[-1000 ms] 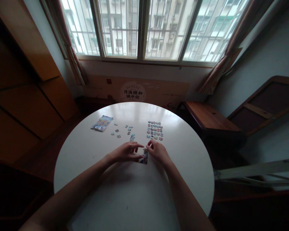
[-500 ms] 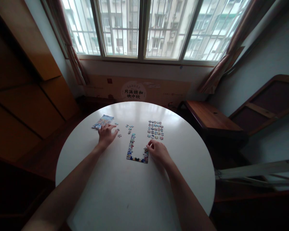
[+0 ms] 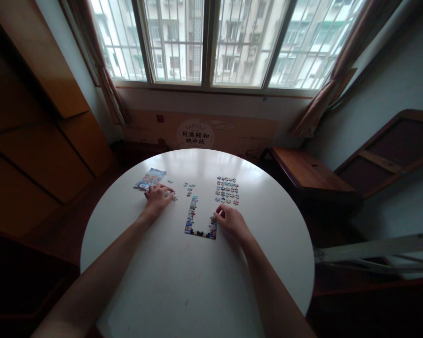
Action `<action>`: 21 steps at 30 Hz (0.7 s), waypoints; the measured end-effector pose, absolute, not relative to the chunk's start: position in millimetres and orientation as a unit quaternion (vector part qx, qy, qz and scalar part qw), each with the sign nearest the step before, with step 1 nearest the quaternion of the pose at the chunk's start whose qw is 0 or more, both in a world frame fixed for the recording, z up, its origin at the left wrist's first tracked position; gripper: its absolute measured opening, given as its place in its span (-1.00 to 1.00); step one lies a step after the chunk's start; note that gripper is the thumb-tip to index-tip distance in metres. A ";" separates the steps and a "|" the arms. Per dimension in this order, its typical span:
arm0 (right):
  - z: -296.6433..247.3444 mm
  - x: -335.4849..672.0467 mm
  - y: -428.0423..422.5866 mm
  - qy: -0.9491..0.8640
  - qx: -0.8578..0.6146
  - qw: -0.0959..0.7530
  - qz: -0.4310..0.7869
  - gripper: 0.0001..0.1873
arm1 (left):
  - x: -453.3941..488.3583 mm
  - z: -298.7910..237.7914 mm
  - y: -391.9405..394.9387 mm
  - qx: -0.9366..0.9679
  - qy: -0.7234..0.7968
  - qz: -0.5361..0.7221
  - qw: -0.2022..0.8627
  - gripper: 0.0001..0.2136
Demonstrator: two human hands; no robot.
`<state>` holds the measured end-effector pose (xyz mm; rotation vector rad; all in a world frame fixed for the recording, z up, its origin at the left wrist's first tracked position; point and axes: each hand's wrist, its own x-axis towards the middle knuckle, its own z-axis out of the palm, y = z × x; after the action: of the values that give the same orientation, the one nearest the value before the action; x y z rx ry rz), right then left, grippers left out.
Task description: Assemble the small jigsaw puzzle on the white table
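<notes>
A U-shaped stretch of joined jigsaw puzzle (image 3: 189,222) lies on the white round table (image 3: 183,281). My right hand (image 3: 230,220) is pinched at the top of its right side, on a puzzle piece (image 3: 213,218) partly hidden by the fingers. To the left, my left hand (image 3: 158,199) rests low by the picture sheet (image 3: 151,178), thumb and fingers closed around a small puzzle piece (image 3: 167,193). Another loose piece (image 3: 175,199) lies just beyond the thumb.
Rows of loose puzzle pieces (image 3: 227,190) stand beyond my right hand. Several more pieces (image 3: 189,189) are scattered above the U's left side. Past the table's right edge is a wooden bench (image 3: 303,169); a barred window (image 3: 204,47) is ahead.
My left thumb and fingers have moved slightly right and drawn together over a loose piece. The right hand holds nearly the same place.
</notes>
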<state>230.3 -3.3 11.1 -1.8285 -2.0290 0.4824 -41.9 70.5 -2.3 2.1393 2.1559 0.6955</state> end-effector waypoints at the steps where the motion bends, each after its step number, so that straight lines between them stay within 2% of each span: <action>1: 11.1 230.2 -3.2 -0.719 -0.649 0.182 0.170 -0.84 | -42.0 -2.5 70.5 0.681 0.697 0.223 0.013 -0.77; 21: 10.6 230.3 -4.0 -0.722 -0.644 0.191 0.168 -0.84 | -46.1 -10.2 77.4 0.649 0.723 0.234 0.029 -0.76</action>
<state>230.3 -4.0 10.6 -1.8082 -2.0276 0.4726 -46.1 77.4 -10.2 2.0027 2.2314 0.7230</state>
